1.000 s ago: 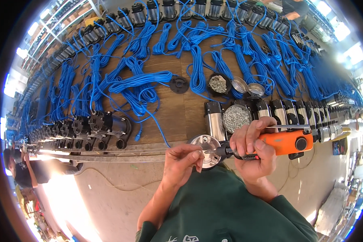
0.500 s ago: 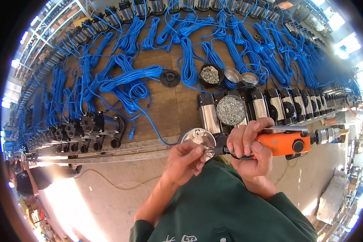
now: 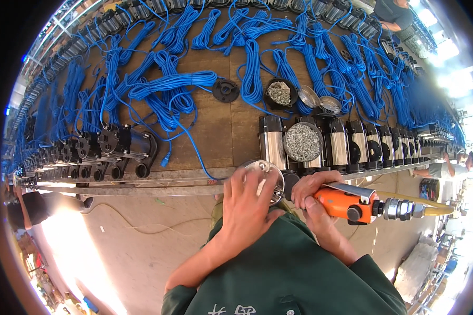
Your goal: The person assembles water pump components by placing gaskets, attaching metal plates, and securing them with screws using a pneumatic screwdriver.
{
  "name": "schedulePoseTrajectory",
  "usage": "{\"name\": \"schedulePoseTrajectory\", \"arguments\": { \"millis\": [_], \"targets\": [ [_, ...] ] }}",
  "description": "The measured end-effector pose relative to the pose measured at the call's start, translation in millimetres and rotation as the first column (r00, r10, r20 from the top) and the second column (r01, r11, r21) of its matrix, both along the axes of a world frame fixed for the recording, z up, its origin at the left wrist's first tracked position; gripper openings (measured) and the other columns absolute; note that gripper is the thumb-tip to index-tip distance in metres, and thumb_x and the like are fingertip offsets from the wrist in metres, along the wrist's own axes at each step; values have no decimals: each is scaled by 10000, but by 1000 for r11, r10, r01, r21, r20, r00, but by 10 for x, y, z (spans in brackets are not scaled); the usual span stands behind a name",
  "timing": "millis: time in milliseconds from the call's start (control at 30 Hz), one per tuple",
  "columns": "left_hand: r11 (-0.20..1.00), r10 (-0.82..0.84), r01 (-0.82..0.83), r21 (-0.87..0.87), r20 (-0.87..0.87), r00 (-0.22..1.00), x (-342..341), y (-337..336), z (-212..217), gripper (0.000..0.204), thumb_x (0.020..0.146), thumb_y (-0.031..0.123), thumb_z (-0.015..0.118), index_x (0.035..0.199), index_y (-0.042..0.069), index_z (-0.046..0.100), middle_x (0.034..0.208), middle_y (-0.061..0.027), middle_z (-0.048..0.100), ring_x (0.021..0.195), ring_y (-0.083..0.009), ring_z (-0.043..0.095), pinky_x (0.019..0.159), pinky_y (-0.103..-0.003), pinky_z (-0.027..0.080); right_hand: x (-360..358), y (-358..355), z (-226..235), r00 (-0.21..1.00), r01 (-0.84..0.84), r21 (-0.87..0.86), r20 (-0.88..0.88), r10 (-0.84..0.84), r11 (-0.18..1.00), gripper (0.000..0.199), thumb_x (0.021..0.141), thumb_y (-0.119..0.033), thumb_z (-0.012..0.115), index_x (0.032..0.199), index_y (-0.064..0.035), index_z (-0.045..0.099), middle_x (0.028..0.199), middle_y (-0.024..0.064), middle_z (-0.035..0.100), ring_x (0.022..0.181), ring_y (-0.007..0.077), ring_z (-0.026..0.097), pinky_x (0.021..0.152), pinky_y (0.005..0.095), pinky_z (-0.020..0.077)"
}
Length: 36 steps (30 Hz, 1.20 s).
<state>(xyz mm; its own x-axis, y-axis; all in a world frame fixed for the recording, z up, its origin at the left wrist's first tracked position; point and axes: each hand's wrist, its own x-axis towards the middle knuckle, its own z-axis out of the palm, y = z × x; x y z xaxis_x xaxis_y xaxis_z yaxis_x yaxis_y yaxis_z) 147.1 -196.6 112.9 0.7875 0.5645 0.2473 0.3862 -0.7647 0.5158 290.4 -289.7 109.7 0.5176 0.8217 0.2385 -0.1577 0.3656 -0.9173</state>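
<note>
Repositioned slightly since earlier, left hand (image 3: 247, 205) is closed on round metal cap (image 3: 264, 176); right hand (image 3: 312, 195) grips orange pneumatic screwdriver (image 3: 349, 205) against it.

- The bare brown patch of the counter (image 3: 223, 128) just beyond the metal rail (image 3: 142, 181) is open; a hand could pass there.
- To its right stands a tight row of steel cylinders (image 3: 347, 147), with a round dish of screws (image 3: 302, 142) set against them.
- To its left, black pump bodies (image 3: 115, 147) crowd the edge.
- Farther back, coils of blue cable (image 3: 168, 89) cover nearly the whole counter; a black disc (image 3: 226, 91) and small bowls (image 3: 280, 93) lie among them.
- Both hands, left (image 3: 247, 205) and right (image 3: 312, 191), fill the near edge around the round metal plate (image 3: 265, 176) and the orange power tool (image 3: 347, 203).
</note>
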Motion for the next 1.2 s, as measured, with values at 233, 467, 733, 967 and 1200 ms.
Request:
{"name": "schedulePoseTrajectory", "arguments": {
  "millis": [233,467,733,967,1200],
  "targets": [
    [987,24,-1,-161,139,990,69,79,-443,1025,546,220,866,1383,-46,337,1311,-176,469,1219,-380,449,1031,-484,354,-59,79,21,945,-98,-71,306,115,993,181,808,-18,581,941,-39,460,693,83,525,575,175,505,603,317,464],
    [988,28,-15,-152,87,996,76,77,-387,974,555,210,858,1375,0,378,1313,-165,479,1224,-367,450,1014,-477,366,38,-10,183,920,-58,-177,373,122,983,305,811,-49,586,1088,-17,462,691,54,541,625,171,546,659,339,487],
    [996,70,-59,62,-192,979,256,-38,-204,856,616,329,835,1361,118,470,1303,-171,430,1185,-392,415,979,-499,362,1556,-195,187,743,536,-36,-455,-492,843,343,868,-131,578,1169,27,534,868,73,568,821,204,575,784,340,490],
    [989,77,-42,145,-247,966,357,-101,-274,835,621,452,812,1330,133,509,1303,-198,428,1145,-416,433,953,-514,366,2955,-519,-1695,279,347,-667,-597,-752,659,192,763,-113,728,717,-127,542,648,17,518,559,190,521,521,348,458],
    [991,-47,90,95,-389,920,463,-86,-73,914,536,435,858,1362,235,520,1270,-195,427,1100,-413,435,911,-514,397,2800,-349,-1972,155,324,-889,-288,-945,325,94,855,-123,641,890,-37,649,728,75,579,590,211,558,489,376,391]
  ]
}}
